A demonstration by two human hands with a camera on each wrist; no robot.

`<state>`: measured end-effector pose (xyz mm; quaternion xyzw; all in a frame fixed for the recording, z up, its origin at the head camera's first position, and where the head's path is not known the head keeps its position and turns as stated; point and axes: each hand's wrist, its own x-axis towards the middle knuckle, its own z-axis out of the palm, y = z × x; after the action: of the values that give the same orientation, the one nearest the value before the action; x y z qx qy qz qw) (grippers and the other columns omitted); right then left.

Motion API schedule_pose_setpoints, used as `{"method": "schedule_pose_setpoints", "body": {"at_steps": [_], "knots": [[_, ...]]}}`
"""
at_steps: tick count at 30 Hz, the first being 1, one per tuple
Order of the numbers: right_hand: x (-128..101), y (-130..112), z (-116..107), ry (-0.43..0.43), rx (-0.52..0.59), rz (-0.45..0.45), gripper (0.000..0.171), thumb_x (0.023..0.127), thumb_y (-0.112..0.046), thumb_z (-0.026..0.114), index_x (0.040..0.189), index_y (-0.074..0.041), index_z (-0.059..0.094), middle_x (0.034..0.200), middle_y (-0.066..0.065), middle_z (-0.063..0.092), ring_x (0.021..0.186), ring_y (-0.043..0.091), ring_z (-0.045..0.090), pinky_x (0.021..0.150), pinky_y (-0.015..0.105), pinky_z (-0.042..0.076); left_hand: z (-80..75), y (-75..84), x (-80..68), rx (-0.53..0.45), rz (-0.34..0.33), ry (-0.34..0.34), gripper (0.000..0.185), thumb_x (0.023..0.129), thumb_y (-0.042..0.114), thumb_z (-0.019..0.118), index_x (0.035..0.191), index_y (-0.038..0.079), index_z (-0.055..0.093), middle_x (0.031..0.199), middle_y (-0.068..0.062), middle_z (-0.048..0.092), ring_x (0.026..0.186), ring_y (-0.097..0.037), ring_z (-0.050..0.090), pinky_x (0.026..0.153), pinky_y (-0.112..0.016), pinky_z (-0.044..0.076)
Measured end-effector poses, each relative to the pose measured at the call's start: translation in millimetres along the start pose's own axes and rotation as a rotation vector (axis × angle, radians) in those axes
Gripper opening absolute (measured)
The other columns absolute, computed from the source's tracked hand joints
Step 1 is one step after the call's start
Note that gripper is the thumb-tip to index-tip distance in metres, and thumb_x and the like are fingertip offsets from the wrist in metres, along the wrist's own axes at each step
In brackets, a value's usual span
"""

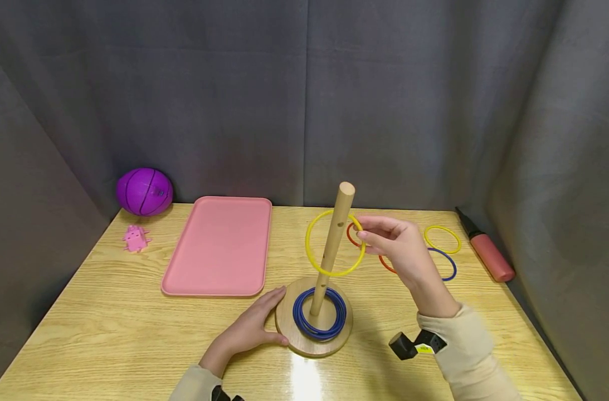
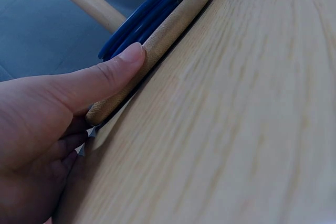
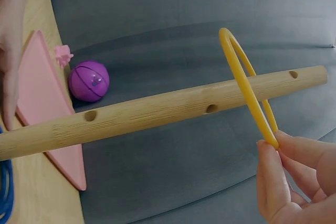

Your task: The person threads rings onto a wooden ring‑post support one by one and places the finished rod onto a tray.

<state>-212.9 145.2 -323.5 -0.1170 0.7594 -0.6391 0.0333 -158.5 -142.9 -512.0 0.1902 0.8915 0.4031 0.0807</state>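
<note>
Yellow ring: thin, stiff hoop, surely light — already around the wooden peg, about halfway down from the top, tilted and held in the air.
Right hand: pinching the ring at its right rim between thumb and fingertips; a small pinch on the rim seems enough, no need to squeeze hard.
Surface of ring: smooth and probably a little slippery, so better held at the rim edge with the pads, not by the nails.
Left hand: flat on the table, thumb and fingers pressing against the left edge of the round wooden base, not curled around it.
Base and peg: look solid and heavier than the rings — standing near the front edge of the table, about the middle; peg leaning slightly in the head view.
Blue rings: stacked around the foot of the peg, lying on the base.
Spare rings: yellow, blue and red ones flat on the table toward the back right corner, partly behind the right hand.
Pink tray: left of the base, reaching to the back edge.
Purple ball: at the back left corner, with a small pink toy just in front.
Pump: along the right edge.
</note>
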Motion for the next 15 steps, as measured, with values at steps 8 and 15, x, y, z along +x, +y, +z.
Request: {"method": "schedule_pose_setpoints", "body": {"at_steps": [8, 15], "knots": [[-1.2, 18.3, 3.4, -0.033, 0.057, 0.048, 0.023, 0.088, -0.006, 0.069, 0.112, -0.004, 0.071, 0.095, -0.017, 0.069, 0.087, 0.0, 0.067, 0.074, 0.022, 0.059, 0.2, -0.7, 0.3, 0.0, 0.0, -0.002, 0.107, 0.069, 0.043, 0.083, 0.153, 0.006, 0.028, 0.159, -0.018, 0.025, 0.147, -0.04, 0.023, 0.117, -0.06, 0.025], [-3.2, 34.6, 7.0, -0.039, 0.023, 0.092, 0.037, 0.089, -0.008, 0.068, 0.122, 0.007, 0.062, 0.09, -0.018, 0.069, 0.086, 0.001, 0.066, 0.076, 0.024, 0.059, 0.1, 0.1, 0.5, -0.006, -0.003, -0.004, 0.106, 0.07, 0.043, 0.083, 0.153, 0.005, 0.028, 0.159, -0.018, 0.025, 0.147, -0.04, 0.023, 0.116, -0.06, 0.025]]}}
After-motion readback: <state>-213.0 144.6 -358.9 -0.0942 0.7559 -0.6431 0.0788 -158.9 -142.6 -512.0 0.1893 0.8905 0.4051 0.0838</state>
